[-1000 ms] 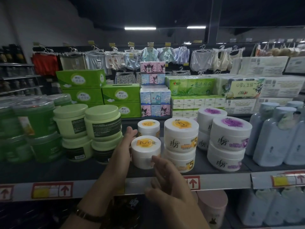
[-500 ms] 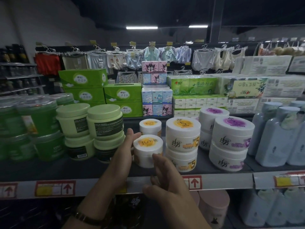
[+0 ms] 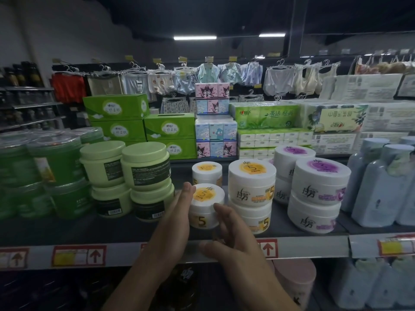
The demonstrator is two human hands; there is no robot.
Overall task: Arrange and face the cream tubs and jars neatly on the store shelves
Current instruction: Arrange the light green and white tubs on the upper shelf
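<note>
On the grey store shelf, a flat left hand and relaxed right hand bracket a small white orange-labelled plastic jar.

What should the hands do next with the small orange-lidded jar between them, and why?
Probably lift both hands away. The small jar already shows its 5 to the front, stands straight before the jar behind and sits about level with the orange-label stack. The left hand and right hand only touch its sides with near-straight fingers.

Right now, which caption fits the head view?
Left hand and right hand flank a small orange-labelled cream jar.
</note>
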